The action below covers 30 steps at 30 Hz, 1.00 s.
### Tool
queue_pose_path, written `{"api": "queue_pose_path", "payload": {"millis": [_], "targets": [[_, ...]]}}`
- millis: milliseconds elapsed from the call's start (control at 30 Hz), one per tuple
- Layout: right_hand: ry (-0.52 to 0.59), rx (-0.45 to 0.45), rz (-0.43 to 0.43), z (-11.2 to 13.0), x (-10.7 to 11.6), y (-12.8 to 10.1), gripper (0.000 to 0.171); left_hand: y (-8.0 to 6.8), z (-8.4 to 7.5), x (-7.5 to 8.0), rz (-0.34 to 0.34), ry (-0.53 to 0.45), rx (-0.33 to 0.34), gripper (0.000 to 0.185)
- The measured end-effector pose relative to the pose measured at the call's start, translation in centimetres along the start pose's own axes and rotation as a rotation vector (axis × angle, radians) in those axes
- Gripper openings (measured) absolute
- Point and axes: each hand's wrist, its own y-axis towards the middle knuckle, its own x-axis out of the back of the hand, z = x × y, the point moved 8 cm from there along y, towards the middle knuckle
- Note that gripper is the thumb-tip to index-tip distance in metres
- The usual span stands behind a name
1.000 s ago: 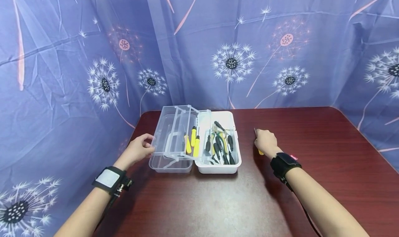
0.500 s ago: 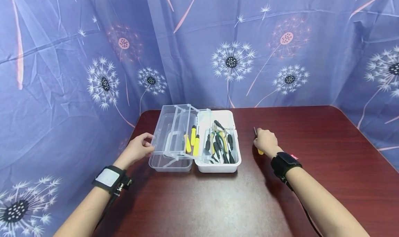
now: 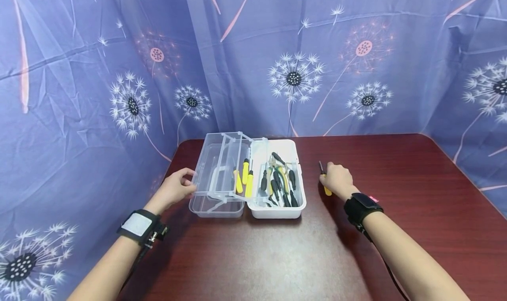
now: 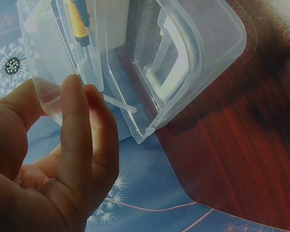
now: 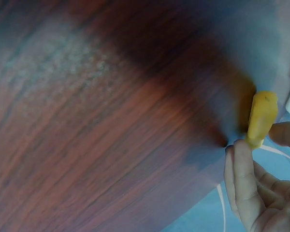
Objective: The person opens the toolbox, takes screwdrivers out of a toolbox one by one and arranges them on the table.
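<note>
My left hand (image 3: pixel 175 189) pinches the near left corner of a clear plastic tray (image 3: pixel 203 178) raised over the opened toolbox. Between thumb and fingers the tray's edge shows in the left wrist view. Yellow-handled screwdrivers (image 3: pixel 249 184) lie in the raised trays. The toolbox's white half (image 3: pixel 277 214) holds pliers (image 3: pixel 283 178) and several black-handled tools. Right of the box, my right hand (image 3: pixel 338 178) holds a yellow-and-black screwdriver (image 3: pixel 327 190) low over the table, its shaft pointing away from me. Thumb and fingertips meet its yellow handle (image 5: pixel 263 116) in the right wrist view.
A dark red wooden table (image 3: pixel 253 252) carries the toolbox near its far left side. Behind and to the left hangs a blue dandelion-print curtain (image 3: pixel 245 72). The toolbox's clear lid half (image 3: pixel 218 214) lies open beneath the trays.
The screwdriver in my right hand has swung slightly left, so more of its shaft and handle shows beside the fingers. My left hand stays at the tray's corner.
</note>
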Motion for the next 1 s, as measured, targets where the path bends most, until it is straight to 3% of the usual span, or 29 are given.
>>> {"api": "queue_pose_path", "payload": {"millis": [433, 1000], "targets": [[-0.026, -0.016, 0.018, 0.0, 0.6, -0.1, 0.04, 0.0, 0.0, -0.2, 0.007, 0.003, -0.001, 0.045], [-0.018, 0.008, -0.033, 1.7, 3.9, -0.2, 0.04, 0.0, 0.0, 0.0, 0.01, 0.033, 0.007, 0.047]]}}
